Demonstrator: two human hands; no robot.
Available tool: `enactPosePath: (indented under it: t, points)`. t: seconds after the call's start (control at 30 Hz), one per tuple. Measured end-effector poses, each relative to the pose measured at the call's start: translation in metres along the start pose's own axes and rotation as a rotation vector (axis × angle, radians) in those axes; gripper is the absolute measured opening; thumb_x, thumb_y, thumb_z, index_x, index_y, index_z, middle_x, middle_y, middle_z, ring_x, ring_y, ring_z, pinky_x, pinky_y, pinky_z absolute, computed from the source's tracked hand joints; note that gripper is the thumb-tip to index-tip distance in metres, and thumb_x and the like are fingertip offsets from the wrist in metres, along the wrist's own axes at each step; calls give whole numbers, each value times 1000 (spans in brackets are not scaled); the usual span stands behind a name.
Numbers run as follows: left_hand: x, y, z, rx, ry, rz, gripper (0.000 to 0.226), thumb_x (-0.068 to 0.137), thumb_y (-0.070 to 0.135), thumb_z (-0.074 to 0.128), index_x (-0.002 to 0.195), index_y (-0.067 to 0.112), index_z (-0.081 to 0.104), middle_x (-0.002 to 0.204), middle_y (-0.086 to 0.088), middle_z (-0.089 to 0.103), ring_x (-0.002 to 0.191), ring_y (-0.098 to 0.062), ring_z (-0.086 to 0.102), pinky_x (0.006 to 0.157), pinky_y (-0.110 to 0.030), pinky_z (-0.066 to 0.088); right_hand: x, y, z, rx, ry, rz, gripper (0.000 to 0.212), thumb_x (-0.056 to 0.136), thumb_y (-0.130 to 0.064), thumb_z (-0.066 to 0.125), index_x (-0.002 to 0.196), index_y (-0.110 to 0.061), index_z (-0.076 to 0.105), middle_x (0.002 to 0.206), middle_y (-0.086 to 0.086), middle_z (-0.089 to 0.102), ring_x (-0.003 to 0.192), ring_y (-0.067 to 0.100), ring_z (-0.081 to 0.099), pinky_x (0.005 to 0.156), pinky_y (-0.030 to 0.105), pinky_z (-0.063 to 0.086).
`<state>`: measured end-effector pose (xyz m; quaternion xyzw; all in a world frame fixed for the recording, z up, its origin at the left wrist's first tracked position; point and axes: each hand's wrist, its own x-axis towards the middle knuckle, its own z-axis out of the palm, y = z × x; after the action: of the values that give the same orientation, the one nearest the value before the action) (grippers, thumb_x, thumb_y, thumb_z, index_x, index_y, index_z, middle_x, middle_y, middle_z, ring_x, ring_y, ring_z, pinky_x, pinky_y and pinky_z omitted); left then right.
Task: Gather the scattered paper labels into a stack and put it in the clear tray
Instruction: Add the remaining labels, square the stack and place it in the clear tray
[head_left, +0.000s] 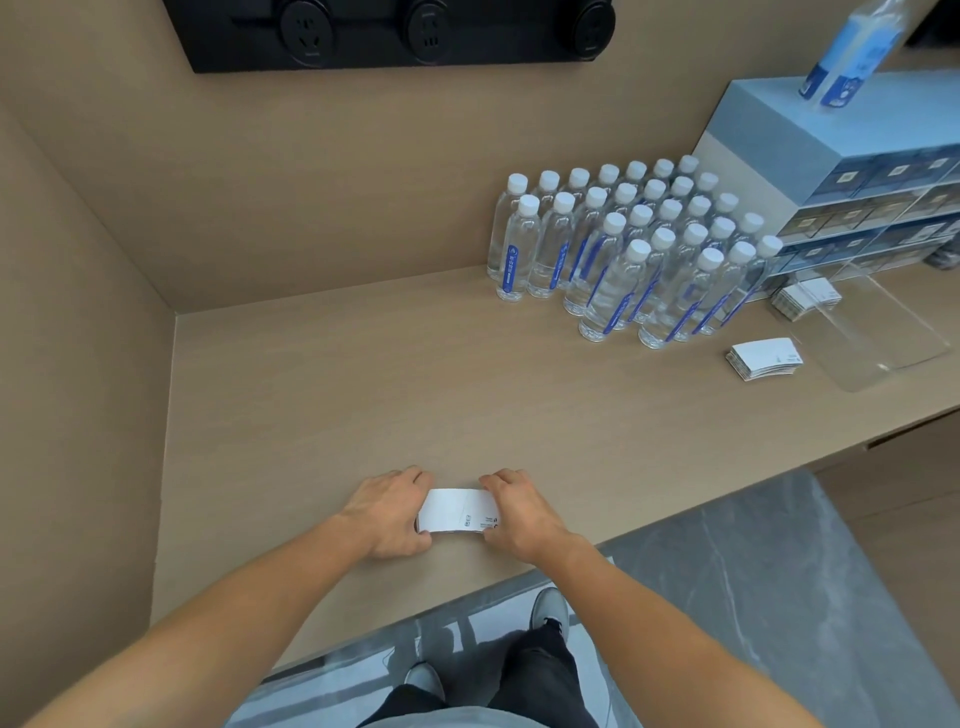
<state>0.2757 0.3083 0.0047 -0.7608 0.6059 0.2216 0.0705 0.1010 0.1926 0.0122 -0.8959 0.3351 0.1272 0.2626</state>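
The labels (460, 510) near the front of the counter (322, 395) look gathered now. They sit in one small white stack, and no loose ones show around it. So the gathering part seems nearly done. The stack is not in the tray (878, 332) yet, so that part is left.

The stack lies flat on the counter, right between the two hands. The left hand (389, 512) is curled against its left end. The right hand (514, 512) is curled against its right end. Both hands touch the stack and press in on it from the two sides, as if to square it up. The fingers are bent around the ends and reach over the far edge. It does not look lifted; it seems to rest on the counter.

The tray is far off to the right, well apart from the hands, next to a big group of bottles (639, 249). It is see-through, and most of it looks bare. A second pile (763, 358) of labels lies on the counter just beside the tray, not in it. A third pile (805, 297) sits by the tray's far end, and I cannot tell if it is inside. So the stack must be carried over, and maybe the second pile too
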Motion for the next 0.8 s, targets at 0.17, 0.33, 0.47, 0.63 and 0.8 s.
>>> enactPosePath:
  t: [0.17, 0.33, 0.47, 0.63, 0.8]
  points:
    - [0, 2, 5, -36, 27, -12, 56, 72, 50, 56, 119, 20, 46, 119, 0, 50, 107, -25, 56, 89, -39, 49, 3, 1, 1, -32, 5, -17, 67, 82, -16, 68, 142, -12, 40, 137, 7, 46, 129, 25, 36, 107, 35, 40]
    - [-1, 2, 10, -63, 55, -16, 54, 70, 49, 54, 115, 21, 47, 115, 1, 48, 106, -23, 55, 86, -38, 49, 4, 2, 4, -63, 0, -29, 66, 82, -16, 68, 142, -12, 40, 137, 6, 45, 129, 25, 36, 107, 35, 41]
    - [0, 1, 11, -82, 53, -22, 50, 73, 47, 56, 115, 21, 49, 116, 2, 46, 105, -22, 55, 86, -37, 49, 4, 4, 2, -87, -43, -38, 68, 79, -19, 70, 141, -13, 41, 138, 4, 43, 129, 23, 35, 106, 35, 42]
    - [3, 0, 11, -142, 27, -30, 42, 74, 43, 59, 109, 20, 53, 113, 3, 44, 98, -21, 56, 82, -33, 49, 5, 8, 0, -87, -74, -16, 61, 80, -14, 69, 136, -10, 45, 135, 6, 40, 126, 24, 41, 104, 33, 43]
    - [9, 1, 8, -195, -13, -39, 39, 73, 39, 64, 104, 17, 57, 110, 3, 46, 92, -19, 56, 79, -30, 49, 9, 7, -5, -77, -93, -12, 53, 80, -12, 70, 129, -6, 52, 135, 10, 43, 127, 27, 44, 106, 30, 42]
